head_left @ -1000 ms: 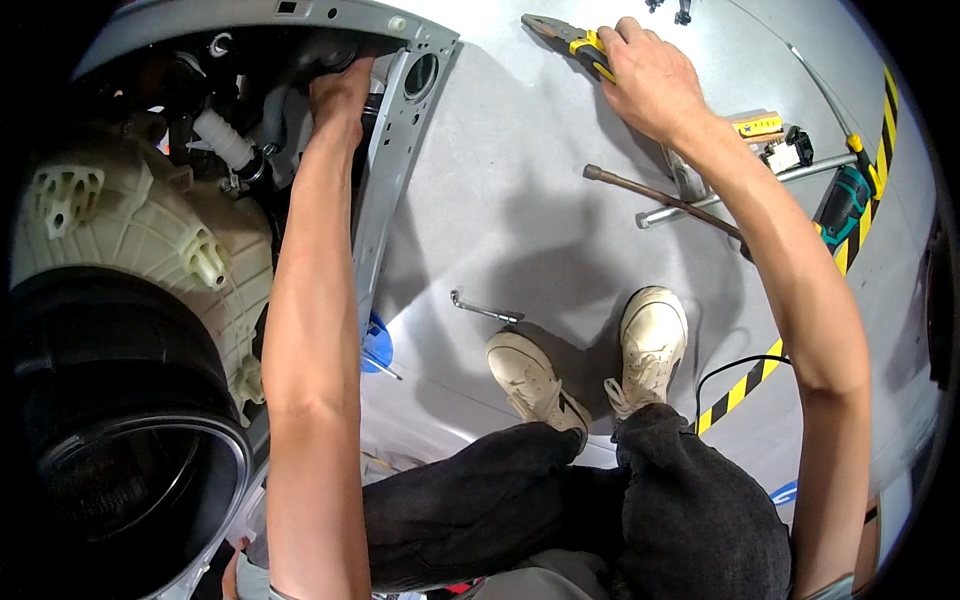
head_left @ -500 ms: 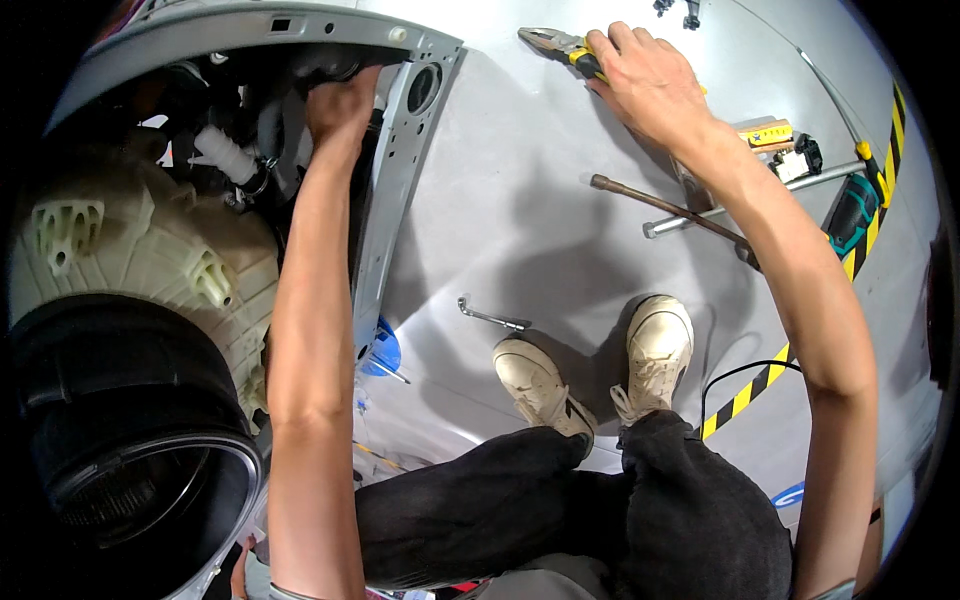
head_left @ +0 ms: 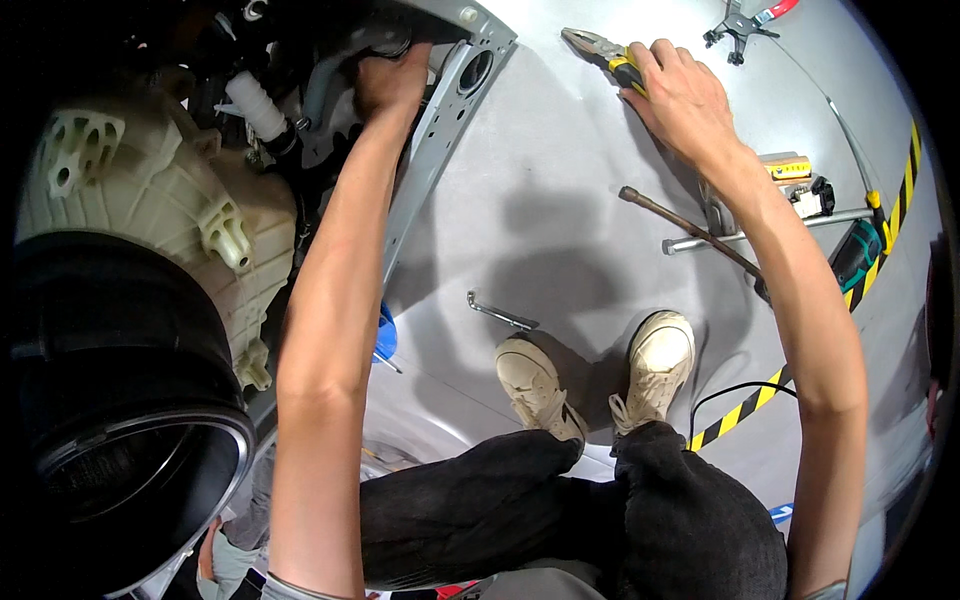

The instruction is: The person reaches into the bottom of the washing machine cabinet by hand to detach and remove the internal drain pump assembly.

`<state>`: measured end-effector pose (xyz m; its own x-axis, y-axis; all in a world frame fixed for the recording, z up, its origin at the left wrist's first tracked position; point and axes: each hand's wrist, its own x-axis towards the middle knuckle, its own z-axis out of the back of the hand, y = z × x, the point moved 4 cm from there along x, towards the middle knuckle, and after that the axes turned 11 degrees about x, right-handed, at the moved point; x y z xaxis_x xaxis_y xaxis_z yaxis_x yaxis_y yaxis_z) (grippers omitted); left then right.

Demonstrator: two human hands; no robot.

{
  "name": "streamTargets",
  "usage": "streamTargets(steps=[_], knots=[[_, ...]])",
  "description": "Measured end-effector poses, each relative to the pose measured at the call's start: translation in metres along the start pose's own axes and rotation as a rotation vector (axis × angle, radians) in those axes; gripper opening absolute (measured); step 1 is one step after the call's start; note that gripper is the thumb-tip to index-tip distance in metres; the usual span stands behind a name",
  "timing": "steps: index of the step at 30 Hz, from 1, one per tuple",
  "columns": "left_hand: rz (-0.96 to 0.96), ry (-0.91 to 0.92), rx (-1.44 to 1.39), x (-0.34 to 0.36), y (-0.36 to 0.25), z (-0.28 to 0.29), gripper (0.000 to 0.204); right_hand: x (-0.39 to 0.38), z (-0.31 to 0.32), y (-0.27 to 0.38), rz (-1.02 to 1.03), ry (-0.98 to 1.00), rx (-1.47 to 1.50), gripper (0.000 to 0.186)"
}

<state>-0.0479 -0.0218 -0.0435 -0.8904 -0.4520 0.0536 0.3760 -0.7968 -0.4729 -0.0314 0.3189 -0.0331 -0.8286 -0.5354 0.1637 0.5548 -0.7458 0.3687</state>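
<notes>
My left hand (head_left: 392, 80) reaches into an opened washing machine, behind its grey metal cabinet edge (head_left: 440, 140). Its fingers are hidden among dark parts, close to a black rounded part (head_left: 388, 42). Nearby sits a white ribbed plastic piece (head_left: 256, 106), and lower down are the cream plastic tub (head_left: 165, 190) and the black rubber door seal (head_left: 120, 310). Over the floor, my right hand (head_left: 685, 95) is closed round the yellow-and-black handles of a pair of pliers (head_left: 598, 46), whose metal jaws point to the far left.
On the floor lie a brown rod-like wrench (head_left: 680, 222), a silver bar (head_left: 690, 243), a small L-shaped wrench (head_left: 500, 312), a yellow-handled screwdriver (head_left: 876, 215), a teal-and-black tool (head_left: 856, 255) and red-handled pliers (head_left: 745, 25). Striped tape (head_left: 745, 410) crosses the floor. Someone's arm (head_left: 208, 548) shows at lower left.
The view has shifted, so the machine edge and the floor tools appear farther right. Red-handled pliers show more fully. My left hand stays inside the machine, and my right still holds the pliers.
</notes>
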Motion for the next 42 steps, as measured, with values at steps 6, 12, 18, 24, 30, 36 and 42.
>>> streamTargets(steps=[6, 12, 18, 24, 30, 36, 42], knots=[[0.089, 0.113, 0.092, -0.023, -0.042, 0.016, 0.055, 0.002, 0.003, -0.003, -0.067, 0.075, 0.023, 0.042], [0.062, 0.114, 0.101, -0.027, -0.048, 0.027, 0.052, 0.006, 0.007, 0.005, -0.039, 0.069, 0.021, 0.040], [0.045, 0.122, -0.026, -0.021, -0.027, 0.012, 0.049, 0.008, 0.009, 0.009, -0.042, 0.075, 0.024, 0.039], [0.054, 0.174, -0.035, -0.023, -0.029, 0.010, 0.047, 0.007, 0.006, 0.001, -0.032, 0.106, 0.014, 0.037], [0.104, 0.325, 0.073, -0.021, -0.014, 0.018, 0.056, 0.010, 0.008, 0.002, -0.064, 0.124, 0.052, 0.041], [-0.075, 0.214, 0.111, -0.057, -0.023, 0.068, 0.056, 0.002, 0.007, -0.002, -0.057, 0.131, 0.062, 0.048], [-0.285, 0.116, 0.162, -0.161, -0.022, 0.137, 0.023, -0.001, 0.006, -0.004, -0.104, 0.169, 0.035, 0.050]])
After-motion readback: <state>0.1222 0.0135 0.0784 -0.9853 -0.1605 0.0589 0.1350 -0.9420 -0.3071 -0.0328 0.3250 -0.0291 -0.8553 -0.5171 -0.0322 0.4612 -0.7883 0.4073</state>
